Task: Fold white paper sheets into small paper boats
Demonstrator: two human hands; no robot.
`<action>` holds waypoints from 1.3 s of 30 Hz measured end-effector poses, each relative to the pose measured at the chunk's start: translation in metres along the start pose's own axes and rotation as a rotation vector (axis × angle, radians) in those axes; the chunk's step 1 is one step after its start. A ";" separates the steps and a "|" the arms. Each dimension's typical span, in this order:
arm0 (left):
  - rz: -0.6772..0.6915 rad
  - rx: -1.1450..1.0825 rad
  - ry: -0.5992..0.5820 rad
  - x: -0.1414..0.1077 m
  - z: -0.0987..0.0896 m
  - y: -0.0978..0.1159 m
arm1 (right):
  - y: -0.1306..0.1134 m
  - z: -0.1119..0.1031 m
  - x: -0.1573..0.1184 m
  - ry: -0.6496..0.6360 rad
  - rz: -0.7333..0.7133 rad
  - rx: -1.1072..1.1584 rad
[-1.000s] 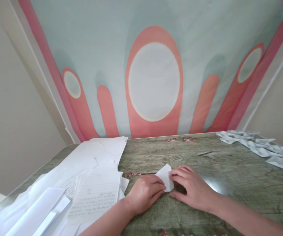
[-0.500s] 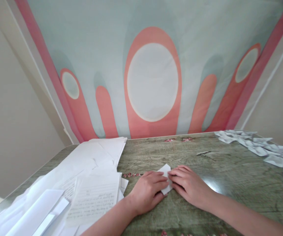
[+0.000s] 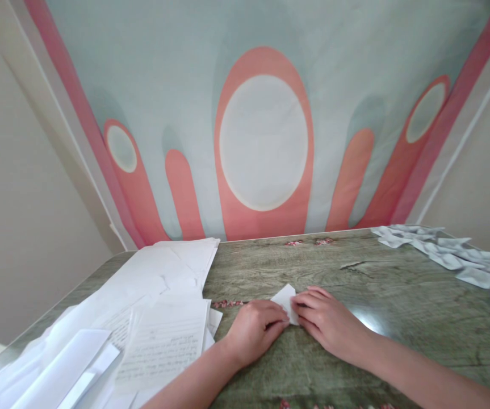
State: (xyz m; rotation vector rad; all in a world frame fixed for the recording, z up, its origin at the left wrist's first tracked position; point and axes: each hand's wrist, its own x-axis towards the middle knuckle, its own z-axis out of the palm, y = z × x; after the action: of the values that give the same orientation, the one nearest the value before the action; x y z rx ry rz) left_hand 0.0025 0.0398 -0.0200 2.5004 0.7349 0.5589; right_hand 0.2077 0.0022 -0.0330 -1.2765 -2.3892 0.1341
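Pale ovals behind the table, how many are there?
3: the big oval in the middle, the small left oval, and the small right oval. None looks hidden.

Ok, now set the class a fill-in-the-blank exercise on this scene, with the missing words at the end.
1. The small folded paper at the fingers of the left hand and right hand is coloured ____.
2. From the person's view, the pile of paper sheets lies on the ____ side of the tabletop.
3. Folded paper pieces lie toward its far ____ corner.
4. The tabletop has a ____-grain pattern.

Missing words: white; left; right; wood.
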 end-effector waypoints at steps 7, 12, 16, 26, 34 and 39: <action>-0.227 -0.003 0.111 0.010 0.009 0.000 | -0.001 -0.004 0.001 -0.006 -0.005 0.011; -0.278 -0.025 0.170 0.011 0.012 0.000 | -0.003 -0.015 0.002 -0.056 -0.016 0.055; -0.289 -0.040 0.187 0.012 0.014 0.000 | 0.001 -0.027 0.002 -0.139 -0.075 0.103; -0.317 0.023 0.197 0.012 0.015 0.002 | 0.021 -0.040 -0.004 -0.392 -0.165 0.115; -0.315 0.061 0.207 0.014 0.018 0.000 | 0.021 -0.039 -0.006 -0.408 -0.168 0.122; -0.308 0.080 0.210 0.014 0.018 0.000 | 0.021 -0.038 -0.006 -0.417 -0.159 0.107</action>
State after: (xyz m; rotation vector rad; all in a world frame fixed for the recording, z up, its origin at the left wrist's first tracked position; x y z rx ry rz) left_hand 0.0226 0.0422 -0.0311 2.3560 1.2176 0.6957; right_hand 0.2427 0.0052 -0.0066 -1.0865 -2.7760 0.5185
